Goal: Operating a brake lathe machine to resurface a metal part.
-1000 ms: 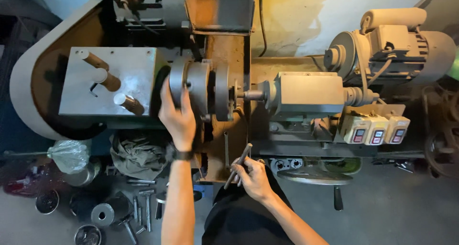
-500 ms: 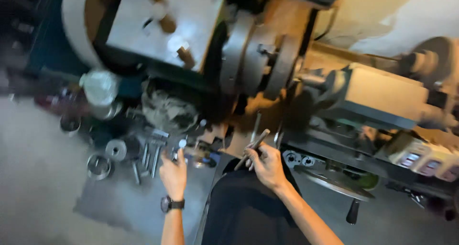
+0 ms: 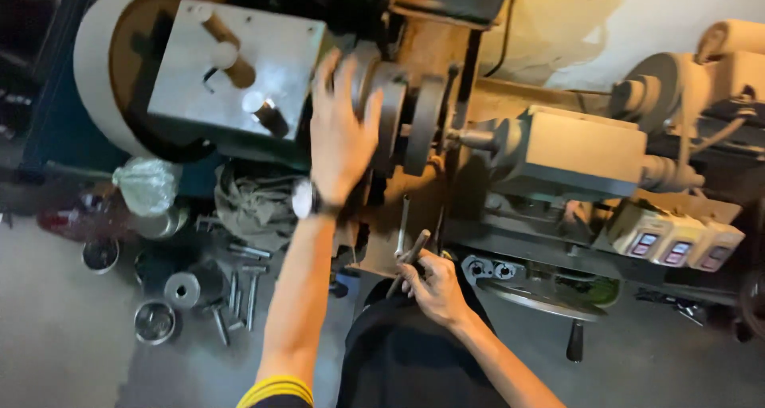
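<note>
A large metal lathe [image 3: 558,153] fills the view from above. The left hand [image 3: 341,133] lies spread open, palm flat against its round chuck [image 3: 390,117]. Lower down, the right hand [image 3: 434,284] is closed around a thin metal rod [image 3: 408,258], held near the lathe's front edge.

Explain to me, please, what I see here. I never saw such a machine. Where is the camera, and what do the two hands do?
The camera sits on the person's head and looks down at a metal lathe. The left hand lies flat on the round chuck, the part that grips the work. The right hand holds a slim metal rod, maybe a tool, near the machine's front. On the floor at the left lie bolts, metal rings, a crumpled cloth and a plastic bag. At the right is a row of switch boxes.
</note>
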